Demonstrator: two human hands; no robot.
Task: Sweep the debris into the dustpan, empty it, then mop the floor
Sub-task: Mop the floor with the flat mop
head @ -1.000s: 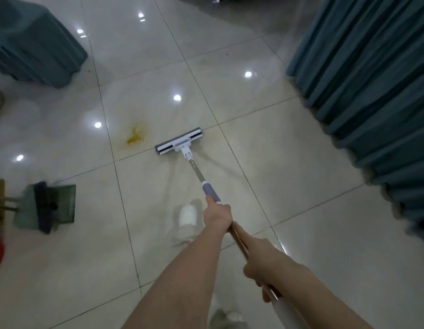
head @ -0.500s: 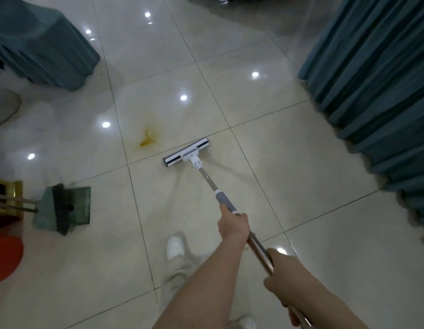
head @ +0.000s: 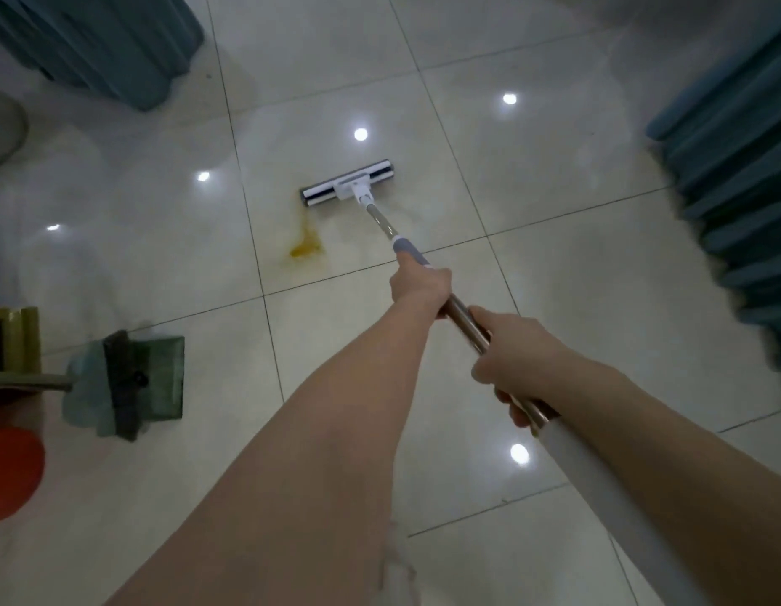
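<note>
Two bare hands clasp one long steel-shafted flat mop [head: 382,220]: the left hand [head: 419,284] is wrapped round the shaft just below its grey collar, the right hand [head: 517,358] is clenched lower down, near the white grip. Since half a second ago the white mop head [head: 348,183] has travelled forward past the orange-yellow floor stain [head: 306,246], which now shows a thin smear running up to the head's left end at about 12 o'clock of the stain; mopping is judged under way, the stain only partly lifted. At 9 o'clock lies the green plastic dustpan with its dark brush [head: 131,382], well apart. Teal pleated drapes [head: 729,190] hang at 3 o'clock and limit sideways strokes across the glossy cream tiled floor [head: 533,190].
</note>
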